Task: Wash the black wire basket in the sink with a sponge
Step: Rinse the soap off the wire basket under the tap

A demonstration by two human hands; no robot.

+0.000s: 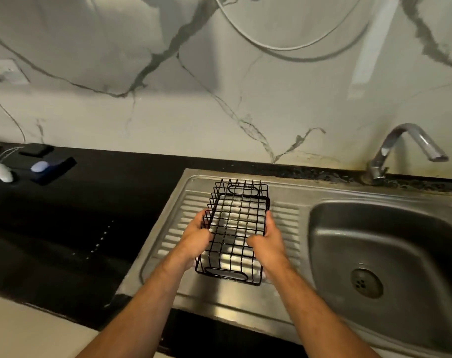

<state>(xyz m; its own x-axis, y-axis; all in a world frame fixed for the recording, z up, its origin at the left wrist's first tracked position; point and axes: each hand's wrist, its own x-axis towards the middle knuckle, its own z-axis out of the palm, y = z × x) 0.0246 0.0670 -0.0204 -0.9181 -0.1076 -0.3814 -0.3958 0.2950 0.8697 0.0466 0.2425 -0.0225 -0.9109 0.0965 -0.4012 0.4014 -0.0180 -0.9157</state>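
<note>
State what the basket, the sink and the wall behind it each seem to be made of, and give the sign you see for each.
Basket: thin metal wire, probably coated glossy black; open grid with small highlights.
Sink: stainless steel, brushed; grey sheen, pressed ribs on the draining side.
Wall: marble or a marble-look panel; white with dark veins, smooth surface.

A black desk runs along the marble wall, with a steel sink unit set into it. Both grips hold a wire basket over the ribbed drainboard. The basin lies right of the grips. Far left of them sit small dark and pale objects, blurred.
</note>
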